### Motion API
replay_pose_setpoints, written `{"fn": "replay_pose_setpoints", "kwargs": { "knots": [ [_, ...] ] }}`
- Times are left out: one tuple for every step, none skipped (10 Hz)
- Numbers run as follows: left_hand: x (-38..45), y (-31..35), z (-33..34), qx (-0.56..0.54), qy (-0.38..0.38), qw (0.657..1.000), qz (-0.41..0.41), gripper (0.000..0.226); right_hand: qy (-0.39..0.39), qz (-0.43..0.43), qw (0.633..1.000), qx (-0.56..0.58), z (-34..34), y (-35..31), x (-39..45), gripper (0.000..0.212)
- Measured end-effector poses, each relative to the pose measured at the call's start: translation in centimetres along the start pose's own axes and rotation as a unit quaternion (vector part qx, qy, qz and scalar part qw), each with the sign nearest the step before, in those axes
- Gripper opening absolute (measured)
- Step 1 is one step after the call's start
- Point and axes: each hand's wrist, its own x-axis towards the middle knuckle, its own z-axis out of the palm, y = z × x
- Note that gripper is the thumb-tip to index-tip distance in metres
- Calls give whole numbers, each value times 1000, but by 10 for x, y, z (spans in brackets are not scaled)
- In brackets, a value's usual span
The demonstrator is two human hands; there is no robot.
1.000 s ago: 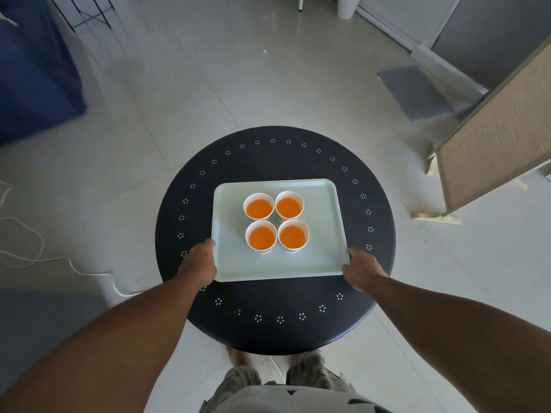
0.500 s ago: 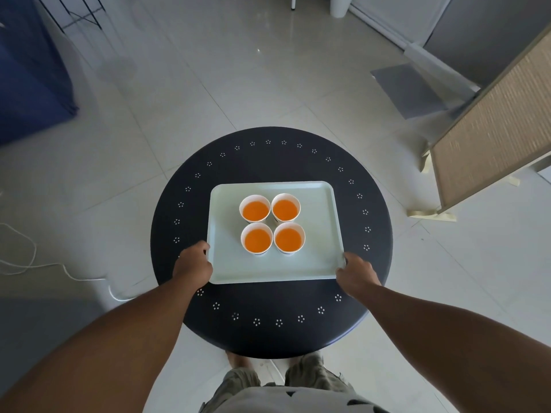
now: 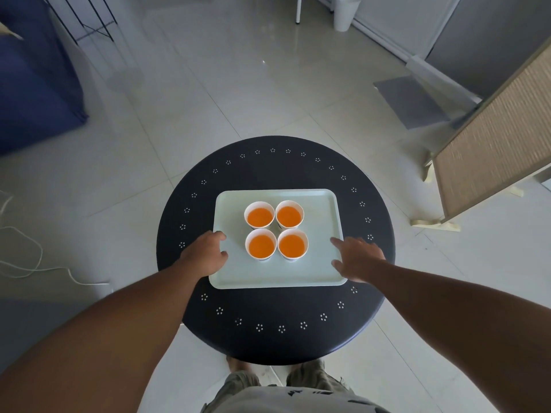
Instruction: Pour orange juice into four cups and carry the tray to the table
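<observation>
On the round table (image 3: 274, 329), the tray (image 3: 277, 275) lies long axis left-right; left hand (image 3: 205, 251) and right hand (image 3: 357, 259) grip released.

Four cups (image 3: 275, 230) crowd the tray's (image 3: 320, 272) middle; bare margins ring them; tabletop (image 3: 268, 171) beyond lies open.

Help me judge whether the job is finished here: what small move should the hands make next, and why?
Probably draw both hands back off the tray. It lies flat on the round dark table with all four cups upright and filled with orange juice. The left hand and right hand hover at its side edges, fingers loose and gripping nothing, so nothing seems left but to withdraw.
</observation>
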Motion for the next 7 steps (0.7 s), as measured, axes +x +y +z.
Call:
{"fn": "replay_pose_setpoints", "kwargs": {
  "knots": [
    [-2,3,-4,15,-3,1000,13,52,-3,-7,1000,-16,-9,-2,2,61],
    [-6,5,-5,32,-5,999,23,53,-10,-16,999,-32,-13,-5,2,60],
    [-9,8,-7,45,-7,999,28,53,-19,-19,999,-38,-12,-7,1,59],
    [-11,9,-7,50,-7,998,31,53,-19,-19,999,-34,-11,-7,0,60],
    [-14,12,-7,48,-8,998,31,54,-24,-8,999,-20,-11,-10,-2,62],
    [-16,16,-5,47,-5,998,34,53,-23,3,999,47,-15,-13,-4,65],
    [-13,15,-2,43,-2,998,38,53,46,-11,985,164,-36,-9,-8,65]
  ]
}}
